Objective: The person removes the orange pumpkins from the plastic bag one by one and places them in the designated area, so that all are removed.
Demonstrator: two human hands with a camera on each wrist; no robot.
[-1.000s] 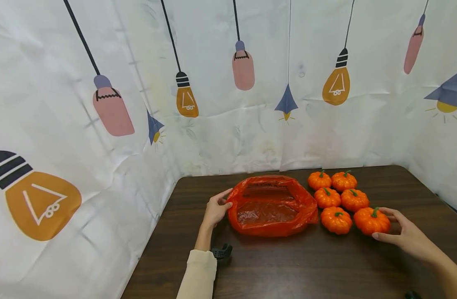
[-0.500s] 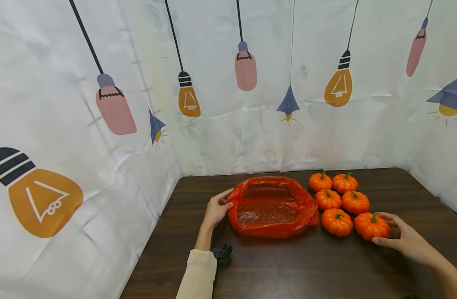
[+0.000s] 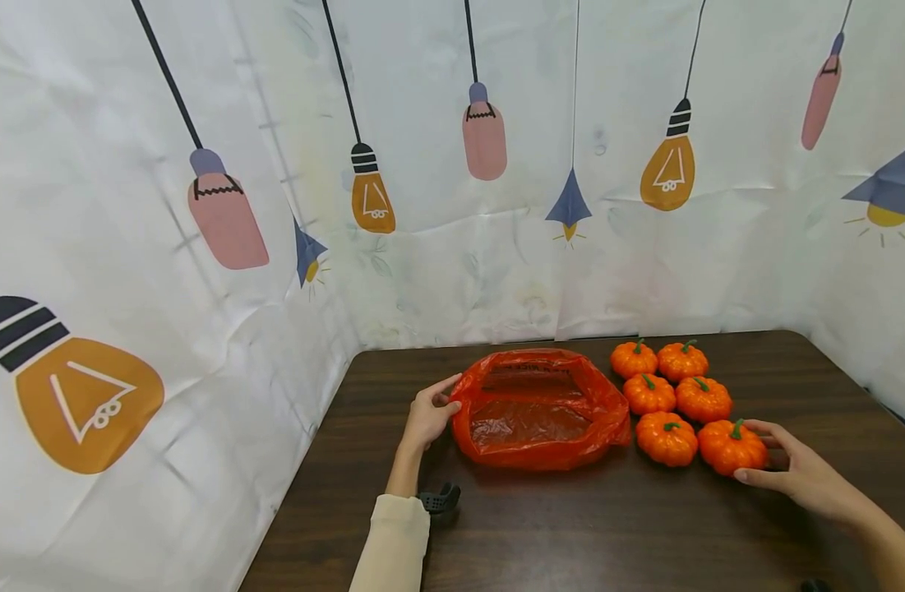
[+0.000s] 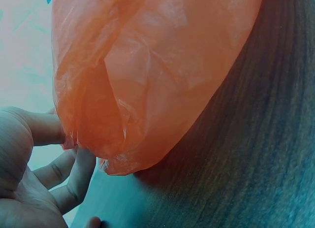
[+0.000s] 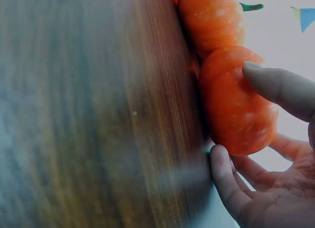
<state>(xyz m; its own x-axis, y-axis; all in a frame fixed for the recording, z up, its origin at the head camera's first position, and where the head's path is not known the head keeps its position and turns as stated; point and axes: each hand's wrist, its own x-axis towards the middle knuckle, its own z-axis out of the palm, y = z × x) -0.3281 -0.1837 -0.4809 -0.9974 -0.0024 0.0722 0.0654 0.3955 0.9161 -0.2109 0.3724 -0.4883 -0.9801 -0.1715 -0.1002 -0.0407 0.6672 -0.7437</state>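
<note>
An orange-red plastic bag (image 3: 544,456) lies on the table with its mouth spread wide. My left hand (image 3: 428,418) pinches the left edge of its rim between thumb and fingers; the left wrist view shows the thin film (image 4: 162,75) gathered at the fingertips. To the right, my right hand (image 3: 803,473) holds the front right small orange pumpkin (image 3: 731,450) from its right side. In the right wrist view the thumb lies over this pumpkin (image 5: 238,107) and the fingers bend round its other side. The pumpkin sits low at the table and overlaps its neighbour.
Several more small pumpkins (image 3: 667,438) with green stems stand in two rows between the bag and the back right. A dark wood table (image 3: 570,526) carries everything. White sheets (image 3: 452,279) printed with lamps hang behind and at both sides.
The held pumpkin has shifted slightly left and toward the front, close against its neighbour, with my right hand following. My left hand and the bag have stayed in place.
</note>
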